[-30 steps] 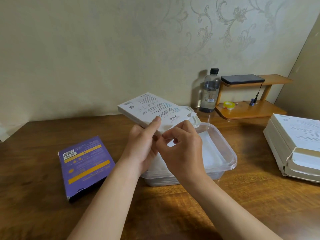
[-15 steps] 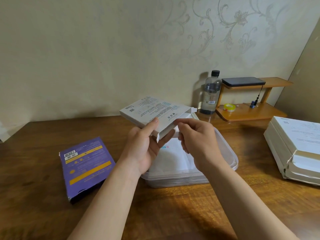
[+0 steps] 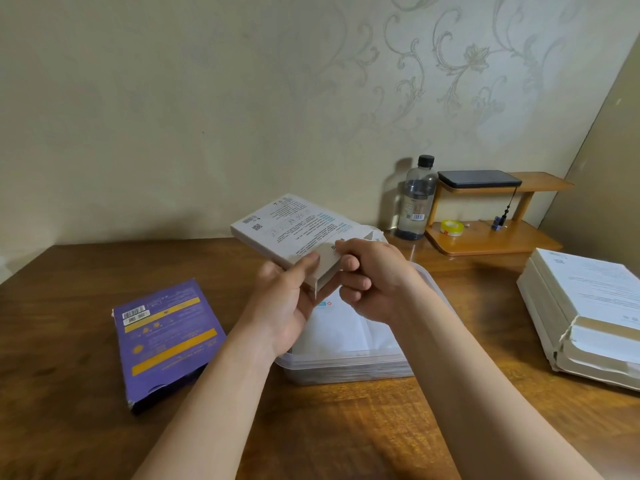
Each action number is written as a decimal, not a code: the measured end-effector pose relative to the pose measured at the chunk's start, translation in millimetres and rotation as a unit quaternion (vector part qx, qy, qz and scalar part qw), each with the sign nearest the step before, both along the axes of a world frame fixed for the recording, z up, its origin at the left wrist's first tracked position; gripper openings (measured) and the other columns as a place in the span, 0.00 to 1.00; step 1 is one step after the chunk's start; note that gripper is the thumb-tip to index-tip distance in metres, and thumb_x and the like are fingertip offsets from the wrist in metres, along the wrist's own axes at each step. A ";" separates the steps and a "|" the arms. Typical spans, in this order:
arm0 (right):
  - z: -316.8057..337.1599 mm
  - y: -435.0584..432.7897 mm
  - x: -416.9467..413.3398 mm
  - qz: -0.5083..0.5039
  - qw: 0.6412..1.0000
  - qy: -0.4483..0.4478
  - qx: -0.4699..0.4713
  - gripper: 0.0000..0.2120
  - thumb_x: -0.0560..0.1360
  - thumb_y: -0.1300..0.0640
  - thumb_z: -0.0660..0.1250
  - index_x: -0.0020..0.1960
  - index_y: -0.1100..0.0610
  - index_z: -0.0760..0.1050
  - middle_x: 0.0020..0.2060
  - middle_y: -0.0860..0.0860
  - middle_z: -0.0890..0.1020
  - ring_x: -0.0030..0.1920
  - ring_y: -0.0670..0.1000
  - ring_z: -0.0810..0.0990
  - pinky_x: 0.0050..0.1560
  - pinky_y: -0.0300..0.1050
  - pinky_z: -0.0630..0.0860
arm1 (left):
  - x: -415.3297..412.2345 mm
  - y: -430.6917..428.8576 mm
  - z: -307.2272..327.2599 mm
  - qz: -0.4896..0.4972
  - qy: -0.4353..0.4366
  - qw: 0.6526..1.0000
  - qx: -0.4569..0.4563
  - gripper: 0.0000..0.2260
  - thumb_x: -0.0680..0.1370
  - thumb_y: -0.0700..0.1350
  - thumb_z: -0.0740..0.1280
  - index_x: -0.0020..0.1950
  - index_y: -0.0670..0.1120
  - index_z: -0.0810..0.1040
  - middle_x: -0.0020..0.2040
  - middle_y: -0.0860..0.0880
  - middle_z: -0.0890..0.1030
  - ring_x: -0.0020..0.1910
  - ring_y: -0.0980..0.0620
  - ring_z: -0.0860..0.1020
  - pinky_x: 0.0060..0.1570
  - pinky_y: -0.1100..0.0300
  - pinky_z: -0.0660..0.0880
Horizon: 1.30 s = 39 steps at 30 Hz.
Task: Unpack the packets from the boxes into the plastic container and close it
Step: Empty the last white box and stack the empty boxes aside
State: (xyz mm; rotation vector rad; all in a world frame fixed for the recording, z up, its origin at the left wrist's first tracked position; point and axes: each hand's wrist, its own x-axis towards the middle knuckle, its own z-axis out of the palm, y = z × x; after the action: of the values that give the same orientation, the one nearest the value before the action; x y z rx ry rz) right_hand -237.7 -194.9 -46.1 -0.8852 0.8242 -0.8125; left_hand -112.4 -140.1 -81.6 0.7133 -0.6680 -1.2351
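A flat white box (image 3: 294, 226) with small print is held tilted above the clear plastic container (image 3: 346, 367). My left hand (image 3: 287, 306) grips its near end from below, thumb on top. My right hand (image 3: 370, 282) pinches the box's opened end flap at the near right corner. The container stands lidless on the wooden table, with white packets (image 3: 346, 327) lying inside. A purple box (image 3: 166, 337) lies flat to the left. A stack of white boxes (image 3: 585, 313) sits at the right edge.
A water bottle (image 3: 417, 199) stands at the back by the wall. Beside it a small wooden shelf (image 3: 491, 237) carries a dark phone (image 3: 479, 178), a roll of yellow tape (image 3: 452, 226) and a small blue charm. A wall closes off the right side.
My right hand has folded the box's end flap open and shifted its pinch onto that flap. The box has dipped slightly toward me over the container.
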 end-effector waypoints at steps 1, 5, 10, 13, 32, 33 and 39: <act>0.4 -0.9 3.2 -0.011 1.000 -0.008 0.008 0.09 0.80 0.65 0.59 0.41 0.57 0.68 0.22 0.49 0.67 0.19 0.46 0.57 0.21 0.38 0.58 | 0.1 0.0 -0.3 0.001 0.006 1.000 -0.002 0.14 0.83 0.34 0.61 0.68 0.42 0.76 0.60 0.39 0.84 0.56 0.43 0.84 0.49 0.54 0.84; 0.6 -2.2 17.8 -0.057 0.998 0.001 0.024 0.09 0.78 0.67 0.61 0.40 0.58 0.70 0.20 0.49 0.66 0.19 0.46 0.58 0.21 0.36 0.57 | -0.6 0.4 -2.3 0.034 0.003 0.999 -0.004 0.13 0.83 0.34 0.62 0.66 0.42 0.77 0.58 0.40 0.85 0.54 0.43 0.85 0.47 0.55 0.84; 3.7 -4.4 23.9 -0.067 0.997 0.020 0.032 0.05 0.77 0.65 0.65 0.43 0.59 0.74 0.21 0.49 0.68 0.19 0.45 0.60 0.20 0.35 0.59 | -2.1 0.6 -2.9 0.063 -0.002 0.998 -0.007 0.13 0.81 0.33 0.65 0.63 0.44 0.78 0.56 0.41 0.86 0.53 0.43 0.86 0.47 0.54 0.84; 4.3 -3.1 24.3 -0.061 0.997 0.038 0.017 0.04 0.77 0.60 0.70 0.45 0.59 0.76 0.20 0.49 0.69 0.18 0.45 0.61 0.20 0.35 0.59 | -2.3 2.2 -1.4 0.062 0.000 0.998 -0.028 0.20 0.73 0.34 0.72 0.64 0.41 0.77 0.55 0.40 0.86 0.53 0.44 0.85 0.49 0.55 0.83; -10.3 3.5 -9.8 -0.085 0.982 0.089 -0.140 0.20 0.79 0.57 0.69 0.55 0.75 0.73 0.22 0.55 0.68 0.19 0.49 0.60 0.22 0.39 0.59 | -0.5 -5.6 -6.6 0.199 0.007 0.978 0.058 0.26 0.64 0.33 0.76 0.62 0.38 0.78 0.54 0.38 0.85 0.52 0.38 0.85 0.49 0.42 0.82; -10.8 2.8 -13.7 -0.091 0.981 0.088 -0.148 0.21 0.79 0.58 0.68 0.57 0.77 0.71 0.23 0.55 0.68 0.20 0.49 0.61 0.22 0.40 0.60 | 0.1 -6.5 -7.5 0.199 0.010 0.978 0.058 0.23 0.67 0.31 0.76 0.61 0.38 0.79 0.54 0.38 0.85 0.51 0.38 0.85 0.48 0.44 0.83; 0.7 -3.4 -38.2 -0.134 0.971 0.033 -0.197 0.05 0.77 0.63 0.66 0.48 0.66 0.77 0.44 0.65 0.82 0.42 0.61 0.81 0.36 0.50 0.80 | 4.9 -8.0 -9.6 0.187 0.024 0.980 0.060 0.15 0.73 0.27 0.71 0.57 0.39 0.81 0.52 0.39 0.86 0.50 0.40 0.85 0.50 0.45 0.83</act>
State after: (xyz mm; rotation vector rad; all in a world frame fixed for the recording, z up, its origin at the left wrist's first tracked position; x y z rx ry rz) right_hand -275.9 -198.3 -45.4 -1.1709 0.8664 -1.2166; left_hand -107.6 -148.0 -91.3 0.8625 -0.3966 -0.9462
